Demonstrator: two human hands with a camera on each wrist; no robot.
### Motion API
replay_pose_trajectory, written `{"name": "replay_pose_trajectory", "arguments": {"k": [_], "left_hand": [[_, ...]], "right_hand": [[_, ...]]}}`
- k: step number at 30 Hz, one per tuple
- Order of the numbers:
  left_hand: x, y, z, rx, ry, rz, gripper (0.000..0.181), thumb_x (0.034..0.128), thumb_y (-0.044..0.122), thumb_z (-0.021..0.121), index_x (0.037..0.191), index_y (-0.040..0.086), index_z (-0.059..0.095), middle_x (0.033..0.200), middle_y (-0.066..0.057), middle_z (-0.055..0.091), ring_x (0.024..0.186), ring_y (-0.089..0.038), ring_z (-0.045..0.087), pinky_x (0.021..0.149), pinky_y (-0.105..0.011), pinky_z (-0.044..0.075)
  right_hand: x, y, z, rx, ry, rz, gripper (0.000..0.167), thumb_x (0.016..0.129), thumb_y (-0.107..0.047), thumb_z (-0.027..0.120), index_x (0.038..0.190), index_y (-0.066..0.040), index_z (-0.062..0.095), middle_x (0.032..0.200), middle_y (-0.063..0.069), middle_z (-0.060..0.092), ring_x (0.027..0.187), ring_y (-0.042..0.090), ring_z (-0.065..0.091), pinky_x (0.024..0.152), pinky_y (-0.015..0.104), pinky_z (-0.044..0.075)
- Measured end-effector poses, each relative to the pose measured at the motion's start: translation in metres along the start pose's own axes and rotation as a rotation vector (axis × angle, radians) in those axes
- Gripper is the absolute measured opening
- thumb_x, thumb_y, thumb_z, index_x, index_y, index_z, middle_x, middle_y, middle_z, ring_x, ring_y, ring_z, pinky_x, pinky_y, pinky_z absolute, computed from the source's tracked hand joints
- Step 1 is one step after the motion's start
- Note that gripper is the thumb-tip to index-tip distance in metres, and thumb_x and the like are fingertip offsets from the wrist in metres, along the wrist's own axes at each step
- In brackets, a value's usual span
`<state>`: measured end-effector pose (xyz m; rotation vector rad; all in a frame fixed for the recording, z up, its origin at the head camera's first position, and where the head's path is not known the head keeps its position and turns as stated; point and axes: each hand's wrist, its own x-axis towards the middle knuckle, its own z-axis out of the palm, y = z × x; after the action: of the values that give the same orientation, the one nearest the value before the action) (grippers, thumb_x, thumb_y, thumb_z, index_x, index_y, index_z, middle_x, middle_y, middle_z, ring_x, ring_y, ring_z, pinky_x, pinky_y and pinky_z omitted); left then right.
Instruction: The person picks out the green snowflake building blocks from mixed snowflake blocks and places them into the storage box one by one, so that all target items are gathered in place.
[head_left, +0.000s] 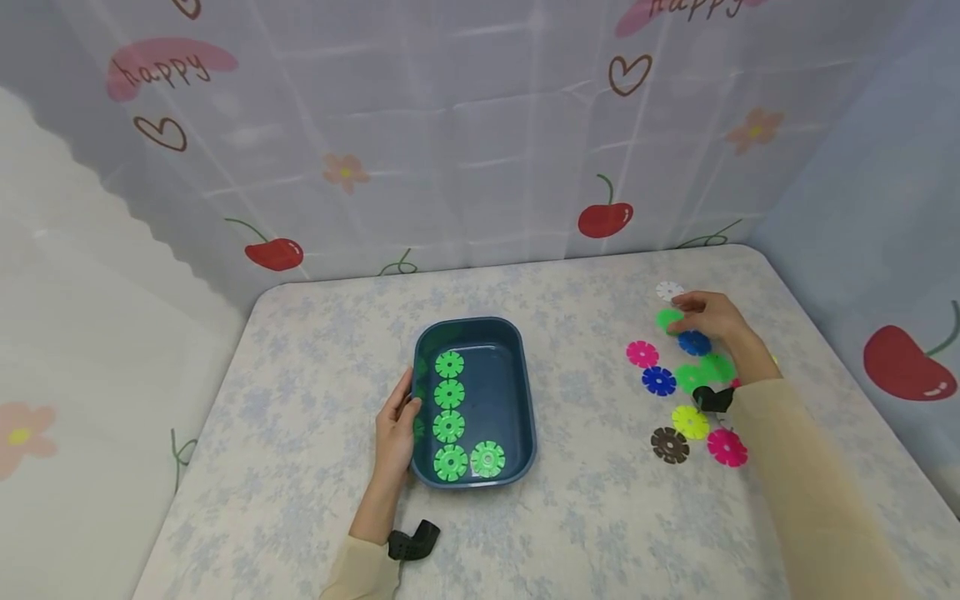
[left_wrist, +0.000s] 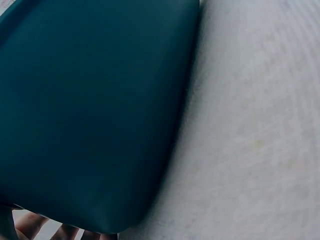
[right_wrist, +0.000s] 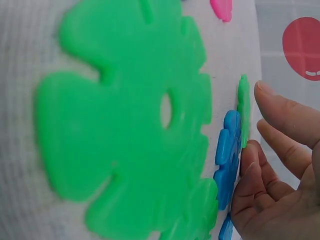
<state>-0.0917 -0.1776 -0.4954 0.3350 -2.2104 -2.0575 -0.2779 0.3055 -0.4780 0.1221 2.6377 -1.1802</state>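
Observation:
My left hand (head_left: 395, 429) grips the left wall of a dark blue rectangular tray (head_left: 531, 417), its thumb by the rim. In the left wrist view the tray's outer wall (left_wrist: 100, 120) fills much of the picture, and some fingers show below it. Inside the tray, green notched discs stand in a column along the left, with another green disc (head_left: 487, 459) at the bottom right. My right hand (head_left: 716, 318) is over a green disc (head_left: 667, 320), thumb and fingers apart. Beside it lie a blue disc (head_left: 694, 343) and a white disc (head_left: 669, 290).
More discs lie scattered on the right of the table: pink (head_left: 642, 354), dark blue (head_left: 659, 381), yellow (head_left: 690, 422), brown (head_left: 670, 446) and several others. A patterned cloth covers the table (head_left: 300, 417). Curtains (head_left: 465, 142) hang behind it.

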Motion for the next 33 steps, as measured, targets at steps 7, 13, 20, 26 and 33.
{"name": "replay_pose_trajectory", "arguments": {"k": [7,13,20,26,33], "left_hand": [[0.0007,-0.0006,0.0003,-0.016,-0.004,0.007,0.05,0.1027,0.01,0.043,0.152,0.016,0.037,0.158,-0.001,0.034,0.143,-0.025,0.034,0.097,-0.009,0.034],[0.0003,-0.0006,0.0002,-0.026,-0.008,0.011,0.05,0.1028,0.01,0.043,0.152,0.015,0.036,0.158,-0.001,0.034,0.143,-0.025,0.034,0.096,-0.009,0.034],[0.0003,-0.0007,0.0002,-0.017,-0.006,0.005,0.05,0.1027,0.011,0.043,0.152,0.017,0.037,0.159,-0.001,0.033,0.144,-0.024,0.033,0.099,-0.011,0.034],[-0.0001,-0.0002,-0.0001,-0.022,0.0,0.005,0.05,0.1025,0.01,0.043,0.152,0.016,0.037,0.158,-0.002,0.034,0.144,-0.024,0.034,0.097,-0.009,0.034],[0.0007,0.0003,0.0007,-0.024,0.003,0.006,0.05,0.1026,0.01,0.044,0.152,0.017,0.038,0.158,-0.002,0.035,0.141,-0.024,0.036,0.096,-0.01,0.035]], "right_hand": [[-0.0036,0.0002,0.0019,-0.056,-0.014,-0.015,0.06,0.087,-0.014,0.073,0.138,0.004,0.048,0.131,0.029,0.043,0.117,0.042,0.039,0.101,0.056,0.036],[-0.0011,0.0019,0.0044,-0.081,-0.012,-0.032,0.056,0.088,-0.01,0.07,0.137,0.004,0.048,0.129,0.029,0.043,0.115,0.042,0.04,0.099,0.055,0.037],[-0.0007,0.0015,0.0055,-0.063,0.003,-0.068,0.055,0.087,-0.007,0.07,0.134,0.006,0.045,0.131,0.03,0.042,0.115,0.044,0.04,0.1,0.057,0.036],[-0.0016,-0.0018,0.0062,-0.088,0.04,-0.06,0.052,0.087,-0.009,0.071,0.133,0.001,0.049,0.126,0.029,0.044,0.109,0.043,0.042,0.092,0.057,0.04],[-0.004,-0.0045,0.0061,-0.064,0.051,-0.041,0.046,0.092,-0.006,0.063,0.136,0.0,0.051,0.132,0.032,0.044,0.113,0.047,0.045,0.096,0.06,0.04]]}}
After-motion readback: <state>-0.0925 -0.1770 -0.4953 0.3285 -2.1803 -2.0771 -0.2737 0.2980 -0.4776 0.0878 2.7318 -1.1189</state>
